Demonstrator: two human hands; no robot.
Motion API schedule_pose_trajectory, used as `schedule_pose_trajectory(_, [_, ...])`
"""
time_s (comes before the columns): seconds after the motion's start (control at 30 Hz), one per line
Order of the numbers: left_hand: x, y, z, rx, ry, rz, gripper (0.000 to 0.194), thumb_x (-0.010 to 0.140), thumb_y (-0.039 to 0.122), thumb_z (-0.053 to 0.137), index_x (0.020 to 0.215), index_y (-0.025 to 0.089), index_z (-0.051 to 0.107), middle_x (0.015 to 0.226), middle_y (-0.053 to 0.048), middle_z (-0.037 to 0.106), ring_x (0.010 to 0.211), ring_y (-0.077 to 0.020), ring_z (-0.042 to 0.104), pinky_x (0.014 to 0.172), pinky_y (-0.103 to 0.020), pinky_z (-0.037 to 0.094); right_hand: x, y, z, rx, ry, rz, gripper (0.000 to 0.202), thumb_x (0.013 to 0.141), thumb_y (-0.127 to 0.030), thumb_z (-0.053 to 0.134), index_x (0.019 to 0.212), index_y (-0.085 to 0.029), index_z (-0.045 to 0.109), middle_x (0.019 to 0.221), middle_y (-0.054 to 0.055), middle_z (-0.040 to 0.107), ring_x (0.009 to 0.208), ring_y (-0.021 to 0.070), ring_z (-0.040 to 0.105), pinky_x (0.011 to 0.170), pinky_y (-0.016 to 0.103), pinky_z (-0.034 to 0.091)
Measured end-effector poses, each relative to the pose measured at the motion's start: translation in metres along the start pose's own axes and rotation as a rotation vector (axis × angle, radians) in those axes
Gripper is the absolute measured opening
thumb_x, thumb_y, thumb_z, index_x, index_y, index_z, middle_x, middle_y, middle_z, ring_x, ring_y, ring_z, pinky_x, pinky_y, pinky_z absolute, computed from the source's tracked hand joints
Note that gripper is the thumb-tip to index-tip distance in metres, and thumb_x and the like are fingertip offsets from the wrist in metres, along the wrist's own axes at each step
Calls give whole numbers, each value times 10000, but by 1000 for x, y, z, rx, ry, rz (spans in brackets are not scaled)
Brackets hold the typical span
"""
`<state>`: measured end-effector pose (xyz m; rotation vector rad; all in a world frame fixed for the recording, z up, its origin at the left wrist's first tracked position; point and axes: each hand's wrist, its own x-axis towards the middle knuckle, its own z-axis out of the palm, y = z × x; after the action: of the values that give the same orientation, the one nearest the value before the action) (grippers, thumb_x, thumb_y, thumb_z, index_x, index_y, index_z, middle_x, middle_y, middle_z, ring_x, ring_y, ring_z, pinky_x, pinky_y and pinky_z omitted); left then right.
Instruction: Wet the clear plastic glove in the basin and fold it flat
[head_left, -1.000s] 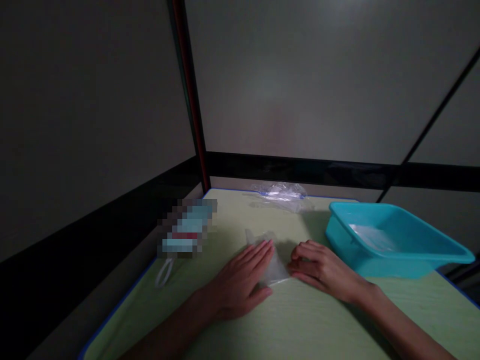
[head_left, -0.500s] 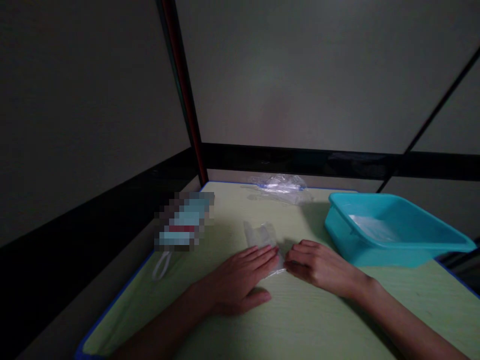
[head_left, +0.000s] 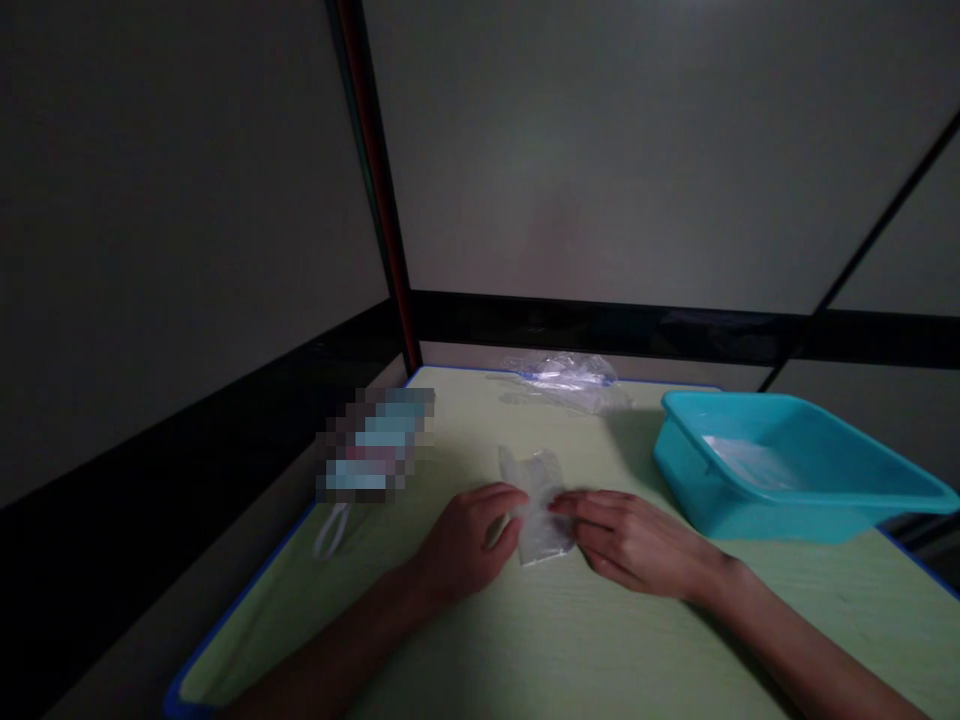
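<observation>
A small clear plastic bag [head_left: 541, 535] lies flat on the table between my hands. My left hand [head_left: 474, 535] is at the bag's left edge, fingers curved and the thumb a little apart from the index finger. No object shows in that gap. From the other side, my right hand [head_left: 626, 540] rests its outstretched fingers over the bag's right part. Its fingertips touch the plastic, while its thumb is mostly hidden.
On the right stands a turquoise plastic basin [head_left: 780, 515] with a whitish sheet or bag [head_left: 750, 460] inside. Crumpled clear plastic [head_left: 574, 380] lies at the table's back edge. A pixelated item [head_left: 379, 445] with a white loop [head_left: 330, 530] is at the left. Walls border the table [head_left: 540, 650].
My left hand has lifted its flat fingers off the bag and curled them at its left edge. My right hand has uncurled, and its fingers now reach over the bag's right side.
</observation>
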<state>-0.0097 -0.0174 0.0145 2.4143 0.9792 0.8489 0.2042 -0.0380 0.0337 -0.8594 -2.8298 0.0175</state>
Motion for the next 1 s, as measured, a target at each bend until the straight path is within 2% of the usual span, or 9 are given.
schedule_pose_trajectory(0.1, [6,-6,2,-115,69,-169,230,765,199,405,791,143,626,787,-38,643,739,-146,583,693,-238,441,0,0,0,83,-18,1,238,803,-122,329,944,-134,520,1158,94,486,1089,171,407,922,326,329])
schedule_pose_trajectory(0.17, [9,-9,3,-198,87,-246,213,746,205,428,764,132,628,753,-33,646,701,-147,587,642,-230,444,0,1,0,158,-11,68,218,809,-133,326,948,-145,493,1089,91,525,1002,161,470,857,308,371])
schedule_pose_trajectory(0.23, [11,-11,4,-279,91,-292,199,721,197,445,761,123,625,749,-34,649,692,-150,591,620,-226,442,2,3,0,241,25,186,180,819,-144,316,920,-167,463,935,60,571,822,142,529,733,283,410])
schedule_pose_trajectory(0.33, [13,-16,6,-374,76,-340,200,684,170,442,744,119,626,743,-33,652,698,-152,593,615,-224,436,9,12,0,374,123,347,93,819,-176,329,826,-190,421,675,-15,525,580,113,476,562,242,375])
schedule_pose_trajectory(0.43, [14,-20,5,-426,48,-394,226,640,139,424,733,117,629,703,-19,645,654,-144,585,552,-203,419,23,27,1,648,195,458,29,784,-195,384,760,-193,401,590,-48,454,538,97,428,513,213,339])
schedule_pose_trajectory(0.47, [15,-20,4,-440,35,-407,229,628,135,422,722,116,629,680,-13,639,636,-141,580,532,-196,411,29,33,3,783,188,508,17,764,-187,401,748,-191,398,589,-48,456,537,93,431,508,206,343])
schedule_pose_trajectory(0.53, [17,-21,3,-474,14,-428,211,617,145,435,694,115,629,638,-5,628,608,-137,571,509,-188,399,39,44,7,871,158,552,24,753,-172,375,738,-186,387,559,-47,469,498,87,443,472,197,354])
schedule_pose_trajectory(0.8, [26,-21,9,-500,135,-550,149,609,251,541,577,116,597,538,3,585,518,-122,543,459,-189,413,53,60,22,996,133,675,58,743,-205,367,700,-171,384,477,-44,472,377,67,456,344,157,334])
schedule_pose_trajectory(1.0, [31,-27,12,-519,171,-654,125,622,213,541,545,118,564,493,13,564,467,-102,546,444,-182,434,49,59,26,961,213,669,187,664,-241,521,801,-169,417,466,-49,518,368,83,465,337,171,347])
